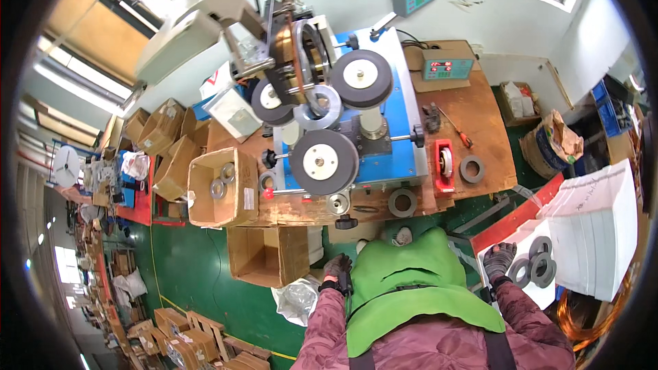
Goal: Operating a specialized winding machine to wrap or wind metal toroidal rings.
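My left hand point(337, 271), in a dark grey glove with bare fingertips, hangs beside the green apron point(404, 281), its fingers curled and nothing visible in them. On the other side, my gloved right hand point(499, 260) is closed at the near edge of a white box point(546, 297). Whether it grips anything is hidden. Several grey rings point(541, 270) lie in that box, just right of the hand. Ahead stands a winding machine with a blue base point(394, 157) and black rollers point(323, 162). A ring point(319, 108) sits upright among the rollers.
A wooden bench point(490, 123) carries the machine, a control box point(447, 67), a red tape dispenser point(445, 166), a screwdriver point(458, 129) and loose rings point(402, 203). Cardboard boxes point(223, 205) stand left. An empty carton point(269, 255) and plastic bag point(296, 301) are below; copper wire point(596, 332) lies right.
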`<action>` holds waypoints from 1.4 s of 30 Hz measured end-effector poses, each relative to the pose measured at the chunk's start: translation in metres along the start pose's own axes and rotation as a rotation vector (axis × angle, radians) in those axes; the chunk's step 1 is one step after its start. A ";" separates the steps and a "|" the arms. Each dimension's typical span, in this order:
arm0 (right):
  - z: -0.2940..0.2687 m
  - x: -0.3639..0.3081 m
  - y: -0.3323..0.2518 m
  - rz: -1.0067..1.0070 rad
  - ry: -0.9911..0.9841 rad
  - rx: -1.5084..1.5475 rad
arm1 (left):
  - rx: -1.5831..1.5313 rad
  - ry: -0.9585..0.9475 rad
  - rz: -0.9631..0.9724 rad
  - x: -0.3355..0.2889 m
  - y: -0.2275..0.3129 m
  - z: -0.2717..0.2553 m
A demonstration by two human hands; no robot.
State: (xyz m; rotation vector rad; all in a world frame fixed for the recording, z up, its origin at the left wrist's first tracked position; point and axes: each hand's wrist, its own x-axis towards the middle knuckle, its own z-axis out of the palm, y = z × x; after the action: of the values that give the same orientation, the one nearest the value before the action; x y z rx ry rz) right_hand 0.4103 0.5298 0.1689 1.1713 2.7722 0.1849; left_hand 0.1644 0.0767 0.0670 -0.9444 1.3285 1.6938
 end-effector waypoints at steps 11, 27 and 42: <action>0.008 0.065 -0.125 -0.496 -0.174 0.233 | -0.006 -0.023 0.022 0.008 0.040 -0.050; 0.092 0.093 -0.301 -0.457 0.007 0.285 | 0.051 0.202 0.135 -0.048 0.071 -0.213; 0.112 0.121 -0.280 -0.386 -0.269 0.035 | 0.058 0.108 0.080 -0.027 0.117 -0.133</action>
State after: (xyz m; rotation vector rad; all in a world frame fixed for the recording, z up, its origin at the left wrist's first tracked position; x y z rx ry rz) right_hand 0.1484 0.4303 0.0054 0.5921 2.6973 -0.0560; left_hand 0.0828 -0.0759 0.1147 -0.9721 1.4964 1.6749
